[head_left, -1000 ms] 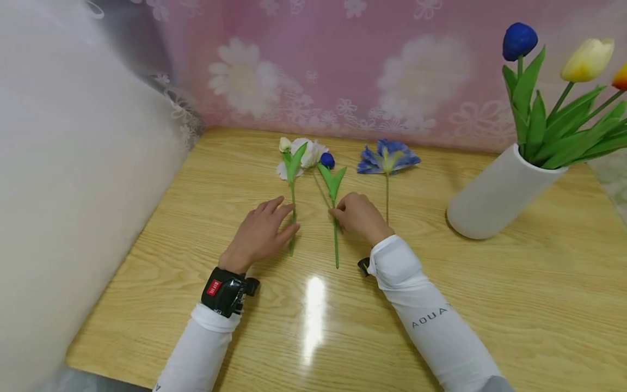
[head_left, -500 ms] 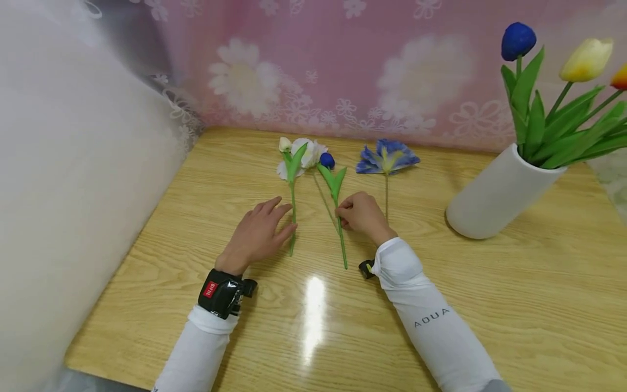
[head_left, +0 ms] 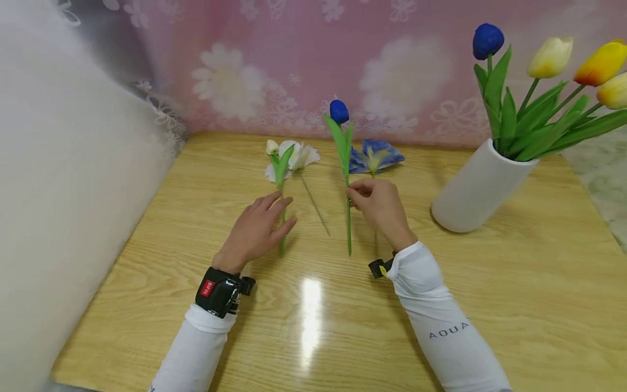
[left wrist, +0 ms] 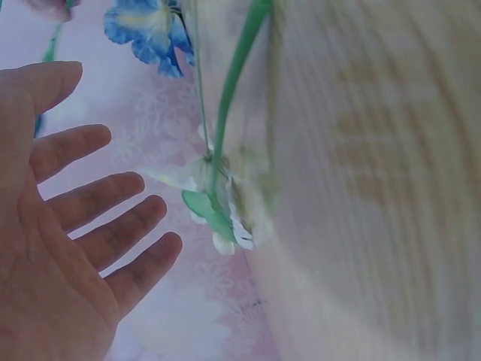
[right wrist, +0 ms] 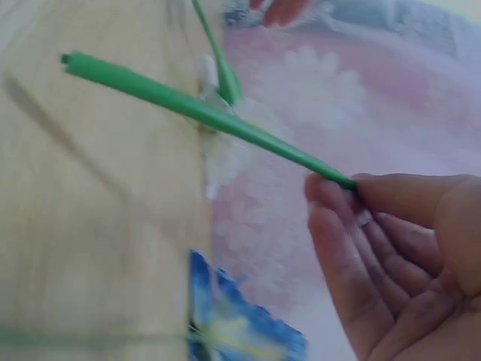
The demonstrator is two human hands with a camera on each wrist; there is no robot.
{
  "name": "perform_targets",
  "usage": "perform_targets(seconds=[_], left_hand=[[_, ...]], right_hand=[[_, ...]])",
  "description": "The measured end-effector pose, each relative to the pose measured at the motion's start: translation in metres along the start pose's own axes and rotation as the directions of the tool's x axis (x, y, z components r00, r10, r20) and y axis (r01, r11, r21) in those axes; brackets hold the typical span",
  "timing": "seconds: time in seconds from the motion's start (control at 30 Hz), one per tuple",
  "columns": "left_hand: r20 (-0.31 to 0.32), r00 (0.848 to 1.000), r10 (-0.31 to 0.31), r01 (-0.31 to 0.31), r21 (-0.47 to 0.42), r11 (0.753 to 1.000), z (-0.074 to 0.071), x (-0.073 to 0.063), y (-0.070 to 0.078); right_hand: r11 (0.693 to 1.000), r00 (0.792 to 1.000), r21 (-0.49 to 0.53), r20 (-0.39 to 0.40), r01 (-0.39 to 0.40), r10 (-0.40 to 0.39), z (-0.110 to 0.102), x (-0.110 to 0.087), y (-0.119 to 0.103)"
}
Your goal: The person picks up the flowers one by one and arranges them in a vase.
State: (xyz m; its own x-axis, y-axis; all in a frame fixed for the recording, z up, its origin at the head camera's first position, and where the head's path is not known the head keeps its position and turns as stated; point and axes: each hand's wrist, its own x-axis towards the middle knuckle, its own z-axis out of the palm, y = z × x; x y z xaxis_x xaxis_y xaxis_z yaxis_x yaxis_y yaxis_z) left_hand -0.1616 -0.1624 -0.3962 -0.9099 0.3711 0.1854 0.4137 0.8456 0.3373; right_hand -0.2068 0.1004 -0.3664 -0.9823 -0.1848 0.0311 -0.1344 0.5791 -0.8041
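My right hand point(head_left: 384, 209) pinches the green stem of a blue artificial tulip point(head_left: 339, 111) between thumb and fingers. In the right wrist view the stem point(right wrist: 203, 113) slants up off the table, its cut end free. My left hand point(head_left: 254, 226) hovers with fingers spread over the stem of a white tulip point(head_left: 272, 147); the left wrist view shows its palm with nothing in it. A white open-petalled flower point(head_left: 303, 156) lies partly behind the white tulip's leaves. Behind the right hand lies a blue ruffled flower point(head_left: 377, 156), its stem partly hidden by that hand.
A white vase point(head_left: 482, 188) stands at the right, holding blue, white and yellow-orange tulips with broad green leaves. The wooden table point(head_left: 274, 332) runs back to a pink floral curtain point(head_left: 313, 60); a white sheet point(head_left: 73, 163) hangs at the left.
The right hand has lifted the blue tulip off the table and moved it right, turning it more upright. The white flower's stem now shows uncovered. The left hand has barely moved. The head view has shifted slightly.
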Motion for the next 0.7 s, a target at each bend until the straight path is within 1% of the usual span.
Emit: perform_targets(seconds=[0.07, 0.1, 0.13, 0.17, 0.23, 0.33, 0.4, 0.5, 0.53, 0.7], left_hand=[[-0.011, 1.000, 0.014, -0.014, 0.001, 1.000, 0.001, 0.003, 0.003], [-0.015, 1.000, 0.021, -0.021, 0.003, 1.000, 0.001, 0.004, 0.005], [-0.018, 0.999, 0.028, -0.028, 0.004, 1.000, 0.001, 0.006, 0.007], [-0.020, 0.999, 0.036, -0.036, 0.007, 0.999, 0.001, 0.008, 0.008], [-0.022, 0.998, 0.051, -0.051, 0.010, 0.999, 0.001, 0.011, 0.012], [-0.025, 0.996, 0.085, -0.084, 0.009, 0.996, 0.000, 0.016, 0.018], [-0.028, 0.994, 0.106, -0.106, 0.006, 0.994, 0.000, 0.019, 0.022], [-0.035, 0.990, 0.135, -0.135, 0.007, 0.991, -0.001, 0.025, 0.027], [-0.041, 0.988, 0.145, -0.145, 0.009, 0.989, -0.001, 0.027, 0.029], [-0.073, 0.978, 0.198, -0.196, 0.025, 0.980, -0.004, 0.036, 0.037]], right_hand=[[0.998, 0.994, -0.003, -0.085, 0.065, -0.065, -0.009, -0.005, -0.002], [0.994, 0.986, -0.005, -0.131, 0.105, -0.105, -0.013, -0.007, -0.003], [0.989, 0.973, -0.012, -0.179, 0.149, -0.149, -0.017, -0.009, -0.004], [0.981, 0.955, -0.021, -0.227, 0.193, -0.193, -0.021, -0.010, -0.004], [0.963, 0.910, -0.045, -0.319, 0.265, -0.266, -0.029, -0.014, -0.005], [0.939, 0.839, -0.082, -0.427, 0.335, -0.337, -0.041, -0.017, -0.007], [0.923, 0.794, -0.102, -0.481, 0.371, -0.372, -0.050, -0.018, -0.008], [0.896, 0.727, -0.141, -0.539, 0.421, -0.426, -0.062, -0.020, -0.010], [0.887, 0.708, -0.154, -0.550, 0.436, -0.443, -0.066, -0.020, -0.010], [0.853, 0.625, -0.199, -0.603, 0.483, -0.495, -0.084, -0.024, -0.011]])
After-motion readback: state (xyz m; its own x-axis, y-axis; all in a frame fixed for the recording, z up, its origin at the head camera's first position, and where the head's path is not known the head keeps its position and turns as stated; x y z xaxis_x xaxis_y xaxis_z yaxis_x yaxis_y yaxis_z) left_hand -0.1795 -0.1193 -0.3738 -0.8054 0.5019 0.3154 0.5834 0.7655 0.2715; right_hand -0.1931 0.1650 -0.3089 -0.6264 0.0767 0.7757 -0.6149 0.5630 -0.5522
